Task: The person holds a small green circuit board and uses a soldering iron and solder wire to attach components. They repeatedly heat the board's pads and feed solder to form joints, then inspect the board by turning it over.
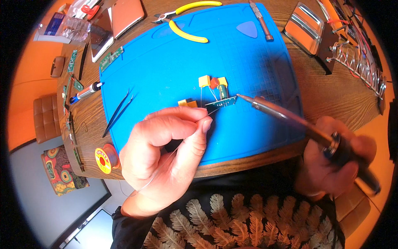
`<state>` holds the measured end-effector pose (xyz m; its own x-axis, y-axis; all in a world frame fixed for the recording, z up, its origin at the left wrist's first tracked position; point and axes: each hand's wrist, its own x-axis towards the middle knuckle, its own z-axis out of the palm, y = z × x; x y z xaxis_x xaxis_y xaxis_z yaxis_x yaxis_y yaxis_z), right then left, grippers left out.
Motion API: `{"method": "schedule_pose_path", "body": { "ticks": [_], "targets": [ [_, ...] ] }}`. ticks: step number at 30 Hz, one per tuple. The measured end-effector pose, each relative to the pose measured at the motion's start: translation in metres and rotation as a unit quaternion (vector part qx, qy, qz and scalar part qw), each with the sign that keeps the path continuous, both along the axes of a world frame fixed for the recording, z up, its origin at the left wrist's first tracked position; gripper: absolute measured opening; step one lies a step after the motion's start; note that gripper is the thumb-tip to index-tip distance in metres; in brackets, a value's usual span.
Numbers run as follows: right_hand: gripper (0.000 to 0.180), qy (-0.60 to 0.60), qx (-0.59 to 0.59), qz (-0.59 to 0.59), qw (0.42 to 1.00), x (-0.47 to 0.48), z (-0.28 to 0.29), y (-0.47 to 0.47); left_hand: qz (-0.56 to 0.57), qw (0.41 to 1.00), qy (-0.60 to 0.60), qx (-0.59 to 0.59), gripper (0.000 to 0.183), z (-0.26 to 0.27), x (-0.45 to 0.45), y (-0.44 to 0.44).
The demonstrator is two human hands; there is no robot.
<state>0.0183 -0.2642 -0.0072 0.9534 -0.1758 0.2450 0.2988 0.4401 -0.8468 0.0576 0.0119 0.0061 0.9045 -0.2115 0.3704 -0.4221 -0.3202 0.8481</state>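
Solder wire (155, 174) runs across my left hand (171, 149), pinched between thumb and fingers, with its tip close to the edge of a small green circuit board (227, 102). The board stands tilted on a blue silicone mat (155, 71), carrying a green cylindrical capacitor (223, 92), yellow box components (204, 81) and an orange-red disc component (214, 83) on wire leads. My right hand (335, 158), slightly blurred, grips a soldering iron (286, 115), whose tip is just right of the board. More yellow box components (187, 103) lie behind my left fingers.
Black tweezers (118, 112), yellow-handled cutters (186, 21), a blue pick (247, 29) and a pen-like metal tool (261, 20) lie on the mat. Left are a solder spool (105, 158), a desoldering pump (87, 92) and circuit boards (72, 61). A coiled iron holder (357, 62) stands right.
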Motion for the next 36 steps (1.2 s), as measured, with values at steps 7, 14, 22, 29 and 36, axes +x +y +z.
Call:
{"method": "schedule_pose_path", "body": {
  "ticks": [7, 14, 22, 29, 36],
  "targets": [
    [0.043, -0.322, -0.285, -0.09, 0.898, 0.004, -0.022, 0.018, 0.021, 0.999, 0.02, -0.042, 0.024, -0.001, -0.002, -0.001],
    [0.044, -0.316, -0.332, -0.09, 0.884, 0.002, -0.018, 0.017, 0.027, 0.998, 0.019, -0.061, 0.025, -0.003, -0.002, -0.002],
    [0.044, -0.329, -0.337, -0.124, 0.873, 0.007, -0.02, 0.022, 0.027, 0.997, 0.029, -0.065, 0.025, -0.003, -0.002, -0.002],
    [0.043, -0.333, -0.326, -0.128, 0.875, 0.008, -0.02, 0.025, 0.005, 1.0, 0.007, 0.013, 0.025, 0.0, -0.001, 0.0],
    [0.042, -0.337, -0.327, -0.13, 0.873, 0.009, -0.022, 0.026, 0.038, 0.997, 0.034, -0.066, 0.022, -0.003, -0.003, -0.003]
  ]
}}
